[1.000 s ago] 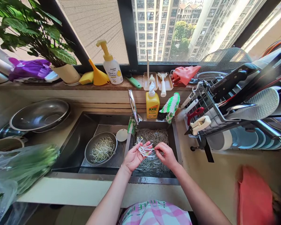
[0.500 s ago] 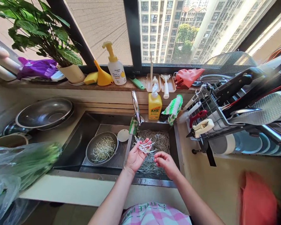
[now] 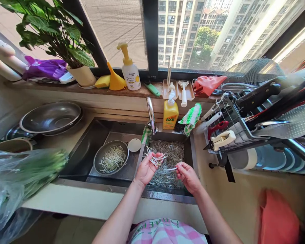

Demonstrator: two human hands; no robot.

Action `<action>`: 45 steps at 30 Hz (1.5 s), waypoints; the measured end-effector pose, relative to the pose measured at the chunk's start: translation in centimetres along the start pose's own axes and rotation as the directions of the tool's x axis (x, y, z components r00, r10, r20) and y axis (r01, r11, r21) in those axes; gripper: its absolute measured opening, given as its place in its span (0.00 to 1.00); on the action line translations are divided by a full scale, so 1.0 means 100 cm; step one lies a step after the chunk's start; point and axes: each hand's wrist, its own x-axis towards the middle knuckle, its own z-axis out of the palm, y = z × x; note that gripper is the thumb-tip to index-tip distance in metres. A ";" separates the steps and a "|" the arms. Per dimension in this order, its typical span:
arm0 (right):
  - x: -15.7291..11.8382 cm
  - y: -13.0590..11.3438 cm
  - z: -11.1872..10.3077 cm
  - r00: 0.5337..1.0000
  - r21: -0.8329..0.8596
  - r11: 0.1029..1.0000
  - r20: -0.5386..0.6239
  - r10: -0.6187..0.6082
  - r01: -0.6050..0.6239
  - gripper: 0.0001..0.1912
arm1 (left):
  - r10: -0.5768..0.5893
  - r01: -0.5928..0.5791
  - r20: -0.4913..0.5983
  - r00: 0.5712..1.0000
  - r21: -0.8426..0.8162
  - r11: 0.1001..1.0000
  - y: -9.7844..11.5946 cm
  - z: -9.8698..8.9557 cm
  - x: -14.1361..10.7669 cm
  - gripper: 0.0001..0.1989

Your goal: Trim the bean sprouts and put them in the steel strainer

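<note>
My left hand (image 3: 145, 169) is turned palm up over the right sink basin, its fingers curled round a small bunch of white bean sprouts (image 3: 156, 159). To its right, my right hand (image 3: 187, 176) pinches a single bean sprout (image 3: 171, 168) between thumb and fingertips, the stem pointing toward the left hand. Below both hands, many more sprouts (image 3: 169, 149) lie spread over the bottom of the right basin. In the left basin a round metal pan (image 3: 96, 159) holds a pile of sprouts (image 3: 113, 158).
A faucet (image 3: 150, 113) rises behind the basins, with a yellow AXE bottle (image 3: 170, 117) and a green-white cloth (image 3: 191, 118) beside it. A dish rack (image 3: 244, 125) stands right. Bagged greens (image 3: 40, 173) and a wok (image 3: 51, 117) are at left. A white lid-like disc (image 3: 134, 145) lies near the pan.
My right hand has moved a little right, away from the left hand, and a sprout now shows in its pinch. The left hand's fingers have curled more over the bunch. The view has shifted slightly.
</note>
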 end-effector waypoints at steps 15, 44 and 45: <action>0.046 -0.025 0.037 0.958 -0.684 0.673 0.229 -0.169 0.283 0.12 | -0.211 0.151 0.086 0.974 0.450 0.880 -0.018 0.007 -0.006 0.11; 0.019 -0.023 0.008 0.858 -0.730 0.494 0.252 -0.448 0.472 0.08 | -0.067 0.115 -0.152 0.986 0.338 0.934 -0.004 -0.002 -0.002 0.11; 0.017 -0.023 0.005 0.865 -0.729 0.498 0.268 -0.424 0.470 0.09 | -0.064 0.113 -0.151 0.986 0.339 0.934 -0.002 -0.001 -0.001 0.11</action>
